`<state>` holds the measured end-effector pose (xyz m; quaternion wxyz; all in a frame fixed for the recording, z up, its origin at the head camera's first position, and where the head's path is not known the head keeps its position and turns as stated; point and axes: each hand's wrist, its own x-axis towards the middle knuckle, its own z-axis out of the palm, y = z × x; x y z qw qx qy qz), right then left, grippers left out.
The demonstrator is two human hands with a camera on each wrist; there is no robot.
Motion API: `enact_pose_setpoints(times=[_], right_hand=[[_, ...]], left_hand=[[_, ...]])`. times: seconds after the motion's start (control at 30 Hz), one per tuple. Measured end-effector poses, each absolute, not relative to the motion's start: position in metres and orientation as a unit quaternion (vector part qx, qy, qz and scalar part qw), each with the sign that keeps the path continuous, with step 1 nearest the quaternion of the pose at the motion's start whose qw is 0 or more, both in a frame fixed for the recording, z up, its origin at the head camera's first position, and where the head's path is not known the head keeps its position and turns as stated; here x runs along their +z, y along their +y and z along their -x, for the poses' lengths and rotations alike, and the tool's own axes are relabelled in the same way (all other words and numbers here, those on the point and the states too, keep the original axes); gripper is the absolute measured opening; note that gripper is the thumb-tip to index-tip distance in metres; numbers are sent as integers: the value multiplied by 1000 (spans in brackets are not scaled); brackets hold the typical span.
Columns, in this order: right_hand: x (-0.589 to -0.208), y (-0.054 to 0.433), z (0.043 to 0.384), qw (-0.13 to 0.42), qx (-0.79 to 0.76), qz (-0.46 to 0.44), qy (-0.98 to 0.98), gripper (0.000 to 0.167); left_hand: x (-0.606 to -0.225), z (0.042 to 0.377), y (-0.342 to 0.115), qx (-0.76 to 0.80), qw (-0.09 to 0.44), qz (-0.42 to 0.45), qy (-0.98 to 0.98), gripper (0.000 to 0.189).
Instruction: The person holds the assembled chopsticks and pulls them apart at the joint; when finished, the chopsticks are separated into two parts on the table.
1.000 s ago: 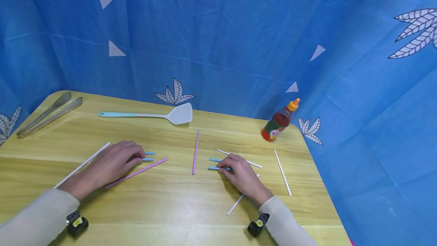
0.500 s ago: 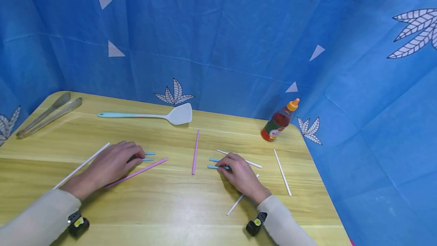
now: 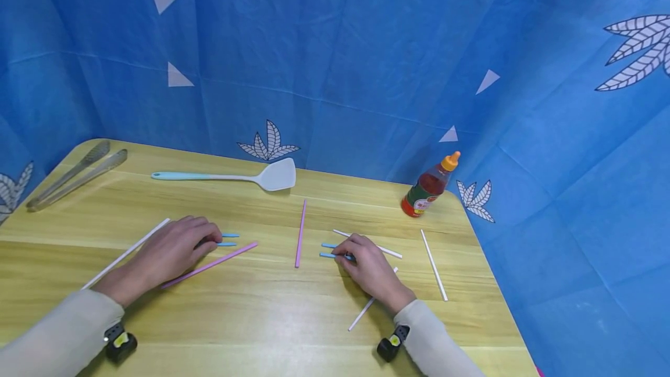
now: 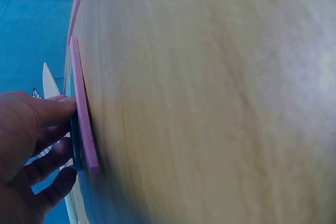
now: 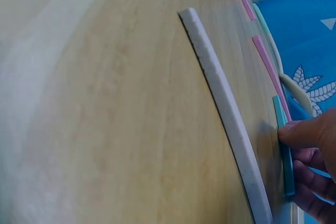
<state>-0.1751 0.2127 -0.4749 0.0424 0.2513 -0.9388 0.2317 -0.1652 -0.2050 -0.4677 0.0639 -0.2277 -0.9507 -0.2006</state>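
My left hand (image 3: 178, 252) rests low over the table at left and pinches a blue stick (image 4: 76, 142) between thumb and fingers. In the head view a second blue stick (image 3: 231, 235) lies just beyond it; both run partly under the hand. Beside that hand, on the near side, lies a pink stick (image 3: 209, 265). At right, my right hand (image 3: 373, 269) pinches another blue stick (image 5: 286, 163), its thumb on the near face. A further blue stick (image 3: 328, 245) lies roughly parallel behind it, partly covered by the fingers.
White sticks lie around my right hand, one (image 3: 433, 265) farther right and one (image 3: 360, 314) partly under the wrist. A pink stick (image 3: 300, 233) lies between the hands. Behind are a spatula (image 3: 276, 175), metal tongs (image 3: 78, 174) and a sauce bottle (image 3: 426, 191).
The blue stick in my right hand has shifted very slightly away from me, closer to the blue stick behind it. My left hand holds still.
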Motion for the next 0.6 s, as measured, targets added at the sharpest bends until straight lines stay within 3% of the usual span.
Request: enact_pose_setpoints(times=[0.6], right_hand=[[-474, 216, 176, 45, 244, -266, -932, 11]], left_hand=[[-465, 157, -207, -206, 82, 226, -949, 12]])
